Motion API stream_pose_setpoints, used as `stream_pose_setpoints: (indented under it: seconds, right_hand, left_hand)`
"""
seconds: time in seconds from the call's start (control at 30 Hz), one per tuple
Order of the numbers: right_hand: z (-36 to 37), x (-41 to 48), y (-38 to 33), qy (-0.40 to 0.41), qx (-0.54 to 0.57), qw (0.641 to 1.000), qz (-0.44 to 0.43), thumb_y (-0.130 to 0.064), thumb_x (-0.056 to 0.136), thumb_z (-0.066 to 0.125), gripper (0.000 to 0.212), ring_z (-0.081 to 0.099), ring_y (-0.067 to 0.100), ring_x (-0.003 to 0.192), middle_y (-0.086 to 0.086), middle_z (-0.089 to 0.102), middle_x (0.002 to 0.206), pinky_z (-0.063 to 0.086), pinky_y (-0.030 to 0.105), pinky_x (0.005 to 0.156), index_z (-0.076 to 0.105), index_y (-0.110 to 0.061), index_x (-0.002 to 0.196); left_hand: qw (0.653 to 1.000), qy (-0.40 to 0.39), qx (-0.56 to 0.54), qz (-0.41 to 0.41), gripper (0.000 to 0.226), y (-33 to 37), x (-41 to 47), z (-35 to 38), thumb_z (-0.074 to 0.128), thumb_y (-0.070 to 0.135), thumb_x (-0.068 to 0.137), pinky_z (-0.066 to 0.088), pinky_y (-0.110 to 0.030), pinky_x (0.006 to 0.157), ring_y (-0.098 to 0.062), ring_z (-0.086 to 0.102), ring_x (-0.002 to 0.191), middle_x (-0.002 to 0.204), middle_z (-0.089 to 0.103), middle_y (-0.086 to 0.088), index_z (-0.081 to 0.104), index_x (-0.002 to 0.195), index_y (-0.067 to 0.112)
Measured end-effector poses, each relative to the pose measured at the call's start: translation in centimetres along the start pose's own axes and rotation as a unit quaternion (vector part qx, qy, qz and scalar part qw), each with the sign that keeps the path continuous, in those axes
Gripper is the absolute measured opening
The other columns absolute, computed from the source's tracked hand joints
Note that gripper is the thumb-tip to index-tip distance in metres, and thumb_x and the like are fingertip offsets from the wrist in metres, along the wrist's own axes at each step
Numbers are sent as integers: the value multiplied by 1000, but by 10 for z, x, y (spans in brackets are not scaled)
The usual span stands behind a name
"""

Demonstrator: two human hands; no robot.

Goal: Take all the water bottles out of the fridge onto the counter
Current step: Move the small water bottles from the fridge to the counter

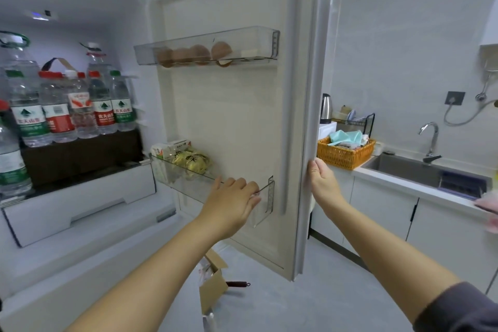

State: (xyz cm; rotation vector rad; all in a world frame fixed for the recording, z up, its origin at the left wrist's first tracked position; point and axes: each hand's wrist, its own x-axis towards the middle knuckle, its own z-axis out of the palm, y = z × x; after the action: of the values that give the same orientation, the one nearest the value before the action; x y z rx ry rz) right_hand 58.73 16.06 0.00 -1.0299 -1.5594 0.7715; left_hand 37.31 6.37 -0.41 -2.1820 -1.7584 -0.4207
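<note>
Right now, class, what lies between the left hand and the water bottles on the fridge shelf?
Head view: a yellow packet and a carton in the door bin lie between the left hand and the water bottles.

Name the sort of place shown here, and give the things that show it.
Most likely a home kitchen: an open fridge stocked with water bottles, a sink with a tap set in a counter, and a kettle.

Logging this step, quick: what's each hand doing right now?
Left hand: fingers curled over the lower door bin rim.
Right hand: gripping the fridge door edge.
</note>
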Motion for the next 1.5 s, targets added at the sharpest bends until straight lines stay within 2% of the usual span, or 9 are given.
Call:
stream_pose_setpoints:
  seconds: [0.1,0.17,0.27,0.53,0.73,1.03,1.17,1.3,1.5]
  right_hand:
    - [-12,17,14,-11,-35,999,-12,-23,106,36,27,54,14,78,-2,60,84,45,40,77,58,-11,95]
    - [-20,29,25,-31,-63,998,-8,-23,106,37,25,59,18,86,-2,63,90,51,47,84,61,-14,103]
    - [-30,49,41,-48,-91,995,-1,-21,105,39,24,62,27,96,5,66,99,52,55,90,61,-13,109]
    - [-39,92,65,-54,-137,989,8,-22,103,41,28,62,33,91,13,66,93,52,57,86,63,-6,100]
    - [-43,121,74,-54,-147,987,24,-21,104,41,28,63,29,91,10,67,95,53,55,86,67,-9,101]
    - [-46,180,109,-83,-148,985,7,-25,103,41,29,64,29,93,7,69,97,54,54,85,68,-14,105]
    - [-46,209,123,-105,-145,984,-6,-24,102,40,32,63,36,90,17,67,93,52,58,83,64,-4,97]
    - [-44,232,135,-114,-138,984,-20,-22,101,40,31,60,38,89,20,65,90,52,57,81,61,-2,92]
    - [-44,249,143,-115,-130,984,-46,-21,103,40,33,49,34,71,30,57,82,51,53,75,56,0,82]
  left_hand:
    - [1000,17,16,-18,75,11,14,9,-8,57,83,27,-45,106,-22,50,109,112,57,5,51,120,28]
    - [999,22,26,-32,76,19,24,14,-9,56,83,28,-46,106,-23,50,109,113,57,5,51,120,28]
    - [998,32,30,-45,76,29,41,21,-8,55,83,30,-47,103,-24,51,106,111,59,3,53,118,27]
    - [998,42,-33,28,59,19,73,31,10,54,92,37,-37,82,-23,57,87,95,64,5,60,100,23]
    - [996,72,-26,44,55,25,100,46,11,52,93,28,-33,69,-23,55,80,84,61,5,57,90,23]
    - [992,121,14,35,46,32,145,72,18,47,98,24,-32,62,-21,56,71,77,59,7,55,85,23]
    - [989,143,33,18,43,37,165,84,21,45,99,26,-31,59,-20,56,67,74,57,8,55,83,24]
    - [984,171,45,-17,42,45,181,97,24,43,100,30,-32,60,-18,56,70,76,58,9,58,85,24]
    - [978,198,56,-41,38,50,195,108,29,40,99,35,-34,62,-19,57,71,81,61,9,61,87,24]
